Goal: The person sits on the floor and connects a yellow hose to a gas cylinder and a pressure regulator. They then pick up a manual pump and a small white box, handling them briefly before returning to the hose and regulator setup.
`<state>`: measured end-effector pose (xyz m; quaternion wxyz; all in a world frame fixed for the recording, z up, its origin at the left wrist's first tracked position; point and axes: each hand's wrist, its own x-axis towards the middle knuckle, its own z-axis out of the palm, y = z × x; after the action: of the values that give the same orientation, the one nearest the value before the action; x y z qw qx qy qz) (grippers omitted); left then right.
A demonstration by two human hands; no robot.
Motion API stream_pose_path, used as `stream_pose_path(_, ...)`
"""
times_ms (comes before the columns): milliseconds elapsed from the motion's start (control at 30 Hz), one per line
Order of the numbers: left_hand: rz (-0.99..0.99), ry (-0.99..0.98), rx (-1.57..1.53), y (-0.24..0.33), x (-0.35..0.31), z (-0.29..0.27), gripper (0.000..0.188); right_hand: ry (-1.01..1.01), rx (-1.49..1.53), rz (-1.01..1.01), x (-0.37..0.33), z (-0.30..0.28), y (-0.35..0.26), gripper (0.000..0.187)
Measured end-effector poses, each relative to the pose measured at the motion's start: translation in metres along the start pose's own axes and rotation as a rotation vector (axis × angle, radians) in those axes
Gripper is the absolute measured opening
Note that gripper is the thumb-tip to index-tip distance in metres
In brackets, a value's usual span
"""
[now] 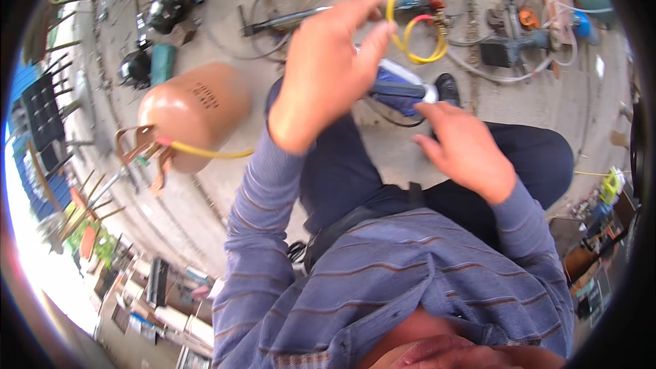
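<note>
My left hand is raised in front of me, slightly blurred, its thumb apart from its curved fingers and nothing visible between them. Beneath and beyond it lies a long blue and white object with a dark grey bar along it; I cannot tell its kind, and the left hand hides part of it. My right hand reaches toward its rounded white end, fingers stretched and thumb apart. Those fingertips are at or just beside that end; contact is unclear. A yellow hose loops just beyond both hands.
A large orange-brown gas cylinder lies at the left, a yellow hose at its valve. Beyond my hands are a black-ended metal tool and cables. Machine parts with a clear hose sit at the far right. My dark shoe is close by.
</note>
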<state>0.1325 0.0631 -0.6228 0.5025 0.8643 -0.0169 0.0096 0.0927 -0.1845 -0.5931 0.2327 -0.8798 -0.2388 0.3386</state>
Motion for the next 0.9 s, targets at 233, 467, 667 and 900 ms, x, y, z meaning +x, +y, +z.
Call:
stream_pose_path(233, -0.278, 0.207, -0.06, -0.009, -0.099, -0.083, 0.029, 0.041, -0.032, 0.085, -0.009, 0.001, -0.009, 0.044)
stream_pose_path(467, -0.168, 0.31, -0.153, -0.01, -0.067, -0.093, 0.031, 0.083, -0.078, 0.169, -0.046, 0.014, -0.007, 0.043)
stream_pose_path(667, -0.161, 0.233, -0.246, -0.017, -0.09, -0.076, 0.029, 0.072, -0.207, 0.151, -0.058, -0.009, -0.011, 0.04)
stream_pose_path(900, 0.171, 0.692, 0.463, 0.0, -0.157, -0.154, 0.021, 0.074, -0.282, -0.06, -0.018, 0.009, 0.054, 0.039)
